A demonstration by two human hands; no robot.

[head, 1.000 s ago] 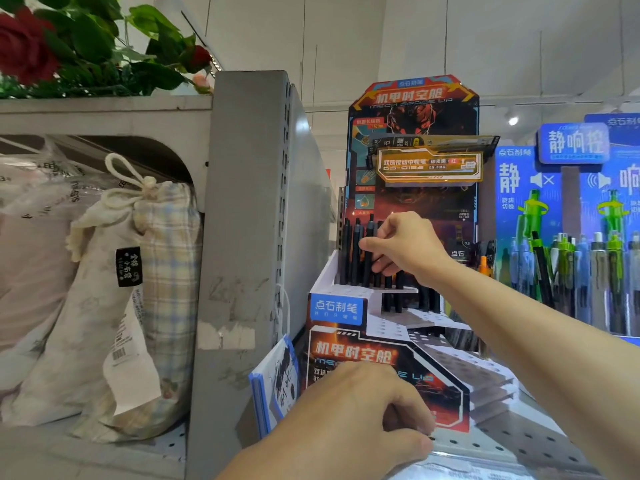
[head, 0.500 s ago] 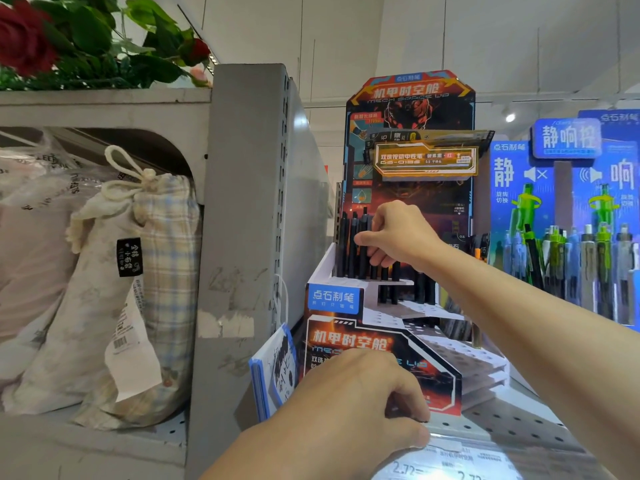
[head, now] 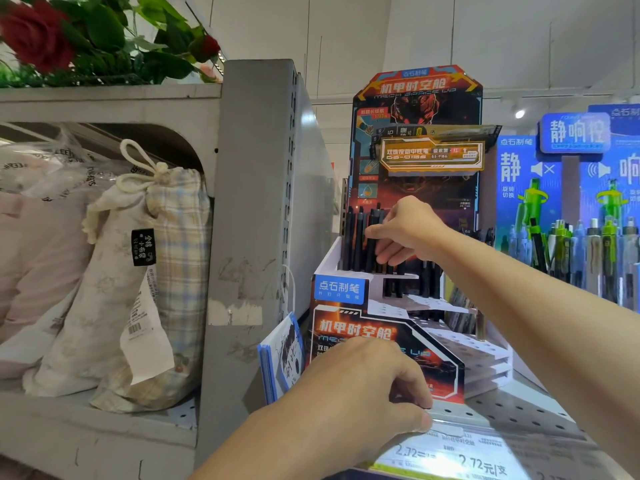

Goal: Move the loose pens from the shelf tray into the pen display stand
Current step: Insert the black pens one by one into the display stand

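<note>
At far left, a drawstring cloth bag [head: 138, 271] is seen on a grey shelf, with artificial roses [head: 38, 39] above it; neither belongs to the task. Further right and low in the frame, the left hand [head: 349, 403] is curled at the front edge of the perforated shelf [head: 519, 410], its thumb pressed near the price strip [head: 450, 455]; whether anything is held inside it cannot be told, and no loose pens or tray are visible there. Behind it stands the pen display stand [head: 384, 341], stepped in tiers. A row of black pens [head: 360, 240] is already seated upright in the top tier at the back left. The right hand [head: 405, 230] is reached in over that row, fingers curled down round one or two of the pens, apparently seating them. The lower tiers show bare holes, so the task is judged only partly done: top row largely filled, lower rows unfilled. At far right, a blue stand [head: 571, 161] of green and grey pens is noted, untouched.
</note>
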